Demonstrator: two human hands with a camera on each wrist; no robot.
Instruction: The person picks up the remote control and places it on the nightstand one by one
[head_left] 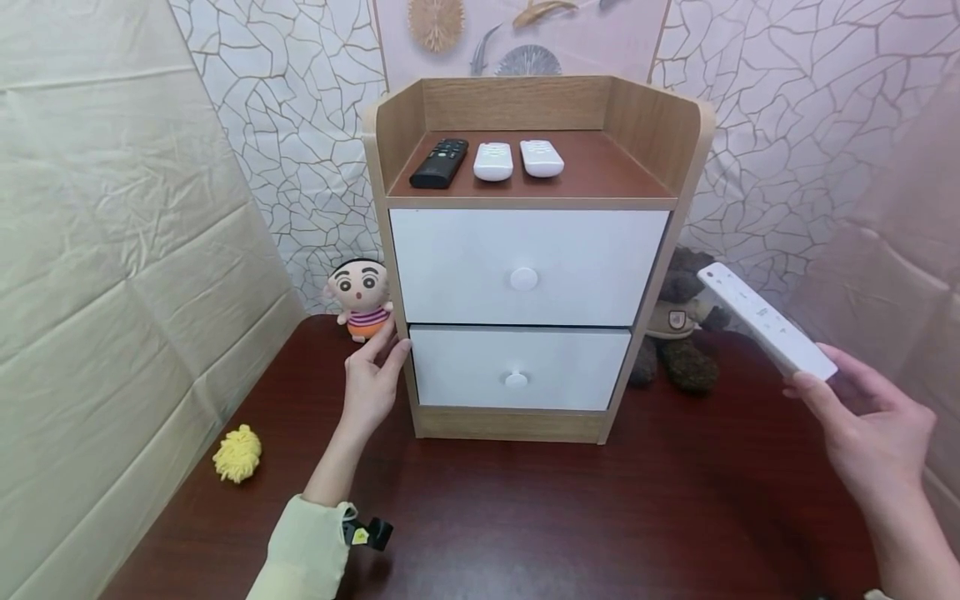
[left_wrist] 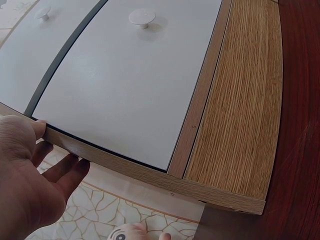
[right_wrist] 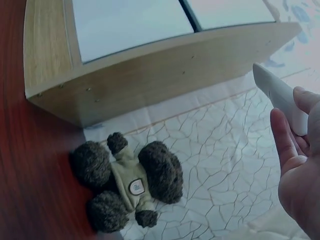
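Note:
A small wooden cabinet [head_left: 510,424] with two white drawers stands upright; the upper drawer [head_left: 457,267] and lower drawer [head_left: 457,367] each bear a round white knob. My left hand [head_left: 367,385] grips the cabinet's left side, thumb at the front edge and fingers against the outer side, as the left wrist view shows. Off to the right, my right hand [head_left: 881,429] holds a long white remote control [head_left: 765,321] by its near end, tilted in the air. On the cabinet's top lie a black remote [head_left: 441,164] and two white remotes, one in the middle [head_left: 492,162] and one farther right [head_left: 542,158].
A plush doll [head_left: 360,293] leans behind the cabinet's left side. A dark furry stuffed toy [right_wrist: 132,182] in a light shirt lies to its right. On the dark red table [head_left: 510,517], a yellow fluffy ball [head_left: 237,454] sits at the left. Cloth walls [head_left: 97,267] flank the table.

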